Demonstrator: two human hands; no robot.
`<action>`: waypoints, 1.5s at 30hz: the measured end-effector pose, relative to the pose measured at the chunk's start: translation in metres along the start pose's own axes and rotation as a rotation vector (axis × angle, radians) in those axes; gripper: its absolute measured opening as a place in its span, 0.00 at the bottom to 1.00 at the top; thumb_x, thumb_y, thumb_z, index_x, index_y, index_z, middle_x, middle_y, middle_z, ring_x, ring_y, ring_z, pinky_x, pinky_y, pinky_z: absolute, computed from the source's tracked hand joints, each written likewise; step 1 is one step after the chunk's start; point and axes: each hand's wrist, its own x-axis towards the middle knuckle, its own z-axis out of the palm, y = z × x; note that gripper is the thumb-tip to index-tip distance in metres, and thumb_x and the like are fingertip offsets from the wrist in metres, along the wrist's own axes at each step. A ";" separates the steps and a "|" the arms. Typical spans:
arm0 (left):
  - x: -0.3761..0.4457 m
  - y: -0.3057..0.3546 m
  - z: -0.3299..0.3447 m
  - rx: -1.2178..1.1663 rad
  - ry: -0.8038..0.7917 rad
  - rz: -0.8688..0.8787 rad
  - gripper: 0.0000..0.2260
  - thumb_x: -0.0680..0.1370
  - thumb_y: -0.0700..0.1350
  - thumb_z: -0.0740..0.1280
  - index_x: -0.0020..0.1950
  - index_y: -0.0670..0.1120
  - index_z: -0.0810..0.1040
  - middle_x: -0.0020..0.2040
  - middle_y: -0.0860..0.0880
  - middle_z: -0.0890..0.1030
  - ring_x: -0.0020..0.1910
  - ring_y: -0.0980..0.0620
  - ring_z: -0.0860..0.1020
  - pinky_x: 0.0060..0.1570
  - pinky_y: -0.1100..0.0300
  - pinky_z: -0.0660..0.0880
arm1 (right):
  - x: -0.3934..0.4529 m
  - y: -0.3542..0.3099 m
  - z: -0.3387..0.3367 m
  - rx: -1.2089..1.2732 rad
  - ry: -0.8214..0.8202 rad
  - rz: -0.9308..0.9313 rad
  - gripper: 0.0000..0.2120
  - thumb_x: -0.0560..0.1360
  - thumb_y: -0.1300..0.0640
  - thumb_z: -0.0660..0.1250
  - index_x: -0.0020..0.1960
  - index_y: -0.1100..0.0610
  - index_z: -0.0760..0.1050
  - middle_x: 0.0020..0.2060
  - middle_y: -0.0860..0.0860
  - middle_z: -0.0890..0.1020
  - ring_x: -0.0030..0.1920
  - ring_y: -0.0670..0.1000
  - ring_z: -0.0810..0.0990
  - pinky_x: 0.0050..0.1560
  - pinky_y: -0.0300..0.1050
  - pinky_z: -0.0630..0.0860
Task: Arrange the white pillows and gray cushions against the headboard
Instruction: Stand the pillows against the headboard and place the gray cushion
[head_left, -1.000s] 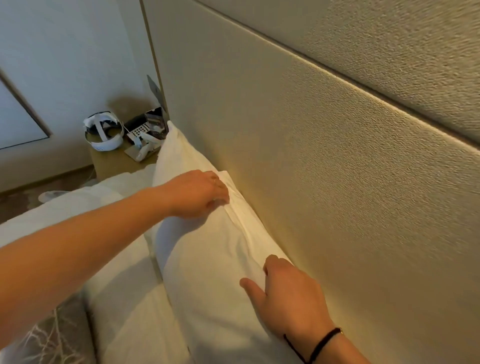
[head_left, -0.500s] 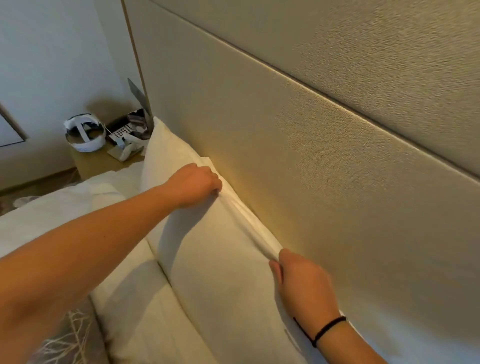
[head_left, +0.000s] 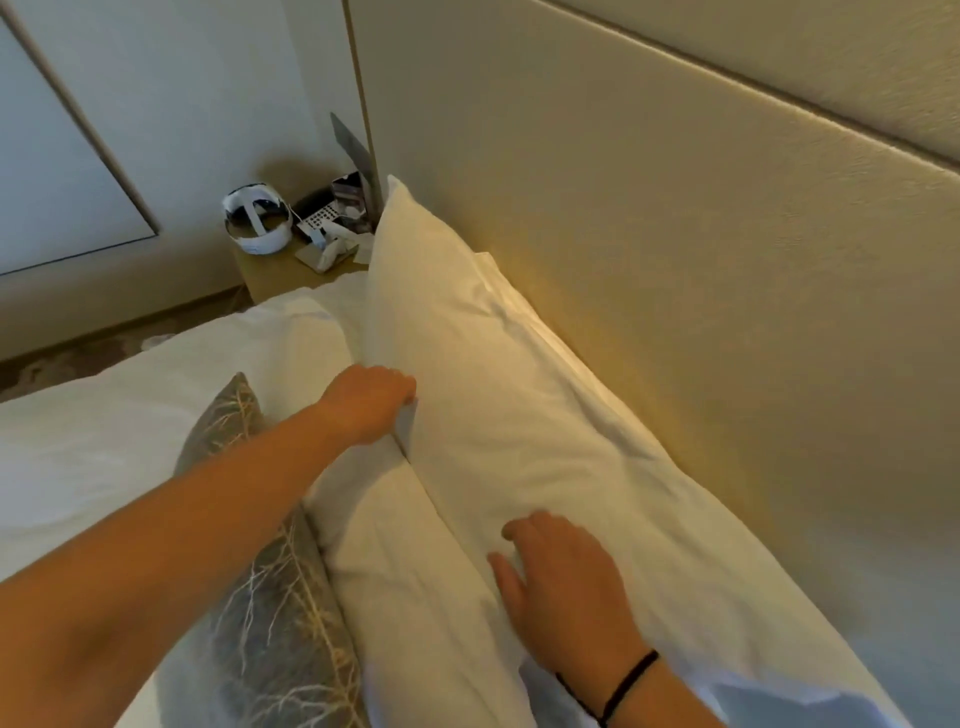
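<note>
white headset (head_left: 256, 224), remote (head_left: 318, 214), wooden nightstand (head_left: 275, 270)

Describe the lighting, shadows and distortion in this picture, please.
Head view: warm yellow light glows on the headboard just behind the white pillow; the left hand casts a dark shadow on the pillow's lower edge; the wide lens bends the headboard's seam; the wall at left looks cool grey-blue.

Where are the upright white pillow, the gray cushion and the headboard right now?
upright white pillow (head_left: 498, 395): head view, middle of its front face.
gray cushion (head_left: 280, 613): head view, patterned face below the left forearm.
headboard (head_left: 649, 234): head view, bare lower panel above the pillow.
</note>
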 end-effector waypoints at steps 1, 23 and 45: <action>-0.011 -0.005 0.014 0.050 -0.132 -0.009 0.14 0.80 0.44 0.61 0.65 0.53 0.74 0.64 0.49 0.76 0.60 0.46 0.74 0.60 0.57 0.68 | -0.007 -0.012 0.017 0.037 -0.178 0.049 0.16 0.77 0.39 0.61 0.55 0.50 0.74 0.48 0.48 0.77 0.47 0.52 0.78 0.45 0.48 0.74; -0.060 -0.042 0.026 0.377 -0.020 0.103 0.09 0.81 0.47 0.59 0.57 0.53 0.77 0.53 0.53 0.79 0.53 0.51 0.78 0.47 0.57 0.72 | -0.009 -0.045 0.063 0.109 -0.527 0.103 0.16 0.81 0.45 0.53 0.36 0.50 0.60 0.37 0.49 0.70 0.39 0.56 0.70 0.40 0.47 0.63; -0.056 0.014 0.034 -0.076 -0.504 0.267 0.19 0.73 0.62 0.67 0.63 0.61 0.76 0.61 0.50 0.70 0.63 0.47 0.67 0.61 0.51 0.67 | -0.054 -0.009 0.037 0.628 -0.364 0.443 0.16 0.75 0.53 0.69 0.58 0.41 0.68 0.37 0.46 0.75 0.33 0.42 0.74 0.30 0.32 0.69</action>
